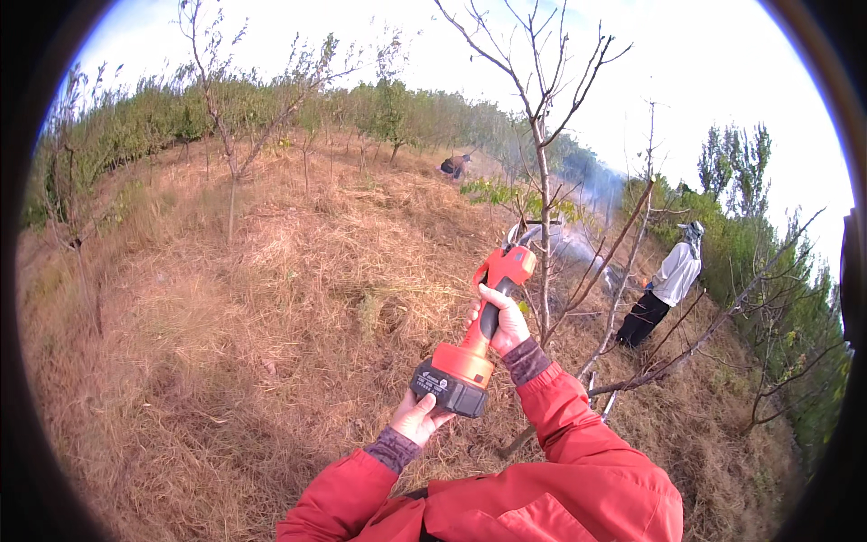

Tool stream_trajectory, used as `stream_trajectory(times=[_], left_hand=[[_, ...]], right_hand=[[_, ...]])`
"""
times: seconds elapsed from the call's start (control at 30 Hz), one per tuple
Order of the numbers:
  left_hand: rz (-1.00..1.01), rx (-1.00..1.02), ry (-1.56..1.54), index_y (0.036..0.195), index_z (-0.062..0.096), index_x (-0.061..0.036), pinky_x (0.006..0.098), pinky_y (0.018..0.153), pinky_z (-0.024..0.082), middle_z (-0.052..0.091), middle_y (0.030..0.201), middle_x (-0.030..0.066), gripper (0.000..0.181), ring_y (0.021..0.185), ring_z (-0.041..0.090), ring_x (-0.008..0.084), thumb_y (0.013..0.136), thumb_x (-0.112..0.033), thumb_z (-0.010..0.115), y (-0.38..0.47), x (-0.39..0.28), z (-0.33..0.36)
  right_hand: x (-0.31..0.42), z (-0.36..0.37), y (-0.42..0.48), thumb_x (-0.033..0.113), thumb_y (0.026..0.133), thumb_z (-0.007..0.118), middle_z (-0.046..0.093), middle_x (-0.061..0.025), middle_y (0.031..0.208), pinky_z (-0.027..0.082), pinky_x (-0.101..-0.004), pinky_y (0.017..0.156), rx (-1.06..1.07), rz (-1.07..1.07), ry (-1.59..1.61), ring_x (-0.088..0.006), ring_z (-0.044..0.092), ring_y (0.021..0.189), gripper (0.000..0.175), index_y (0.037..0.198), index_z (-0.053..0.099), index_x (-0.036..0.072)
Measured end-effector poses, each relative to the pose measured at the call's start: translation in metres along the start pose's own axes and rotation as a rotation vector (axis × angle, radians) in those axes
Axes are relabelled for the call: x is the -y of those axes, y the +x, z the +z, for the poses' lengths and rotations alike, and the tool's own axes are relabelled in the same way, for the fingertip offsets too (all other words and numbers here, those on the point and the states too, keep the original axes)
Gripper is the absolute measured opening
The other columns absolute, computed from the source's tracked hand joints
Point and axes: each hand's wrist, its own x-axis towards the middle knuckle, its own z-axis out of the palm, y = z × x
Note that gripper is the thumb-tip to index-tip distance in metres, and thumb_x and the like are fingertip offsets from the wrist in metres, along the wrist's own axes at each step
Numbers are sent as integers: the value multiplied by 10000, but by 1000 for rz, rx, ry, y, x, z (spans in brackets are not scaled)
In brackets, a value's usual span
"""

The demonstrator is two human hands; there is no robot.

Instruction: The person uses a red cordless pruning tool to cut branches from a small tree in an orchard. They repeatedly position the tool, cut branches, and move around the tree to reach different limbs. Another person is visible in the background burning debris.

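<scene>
In front of me I hold a cordless electric pruning shear (467,362), orange with a black grip and a black battery pack (450,388) at its lower end. My right hand (506,324) is wrapped around the grip, just below the orange head. From beneath, my left hand (416,419) supports the battery pack, its thumb on the side that bears writing. The blades (516,235) point up and away from me, close to the slim trunk of a bare tree (544,223). At this size I cannot tell whether the blades are apart.
Bare branches (704,342) spread to my right. Beyond them stands a person (667,281) in a pale top, near smoke (579,247) and a small flame. Farther up the slope another person (455,165) bends low. Dry grass (271,305) covers the ground; a sparse young tree (234,156) stands left.
</scene>
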Motion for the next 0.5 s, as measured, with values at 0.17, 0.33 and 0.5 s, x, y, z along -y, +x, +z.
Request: stream_trajectory(times=[0.17,0.33,0.5], left_hand=[[52,108,49,1287,284,-133,458,883,425,445,1210,91,607,1106,460,271,787,-211,619,52,-25,41],[100,156,55,1263,305,-118,456,874,434,472,1156,90,548,1056,491,274,800,-145,597,100,-46,87],[151,276,21,1250,309,-113,466,907,410,449,1152,107,501,1059,472,318,815,-70,554,142,-54,123]], right_hand=[[64,15,21,197,782,610,495,-44,635,440,-364,562,43,-73,-20,-187,501,558,197,897,492,88],[131,32,36,195,774,627,487,-33,632,445,-351,541,154,-162,5,-181,509,548,236,934,496,82],[189,35,56,221,771,646,491,-50,631,447,-356,529,209,-197,6,-188,506,539,243,880,477,84]])
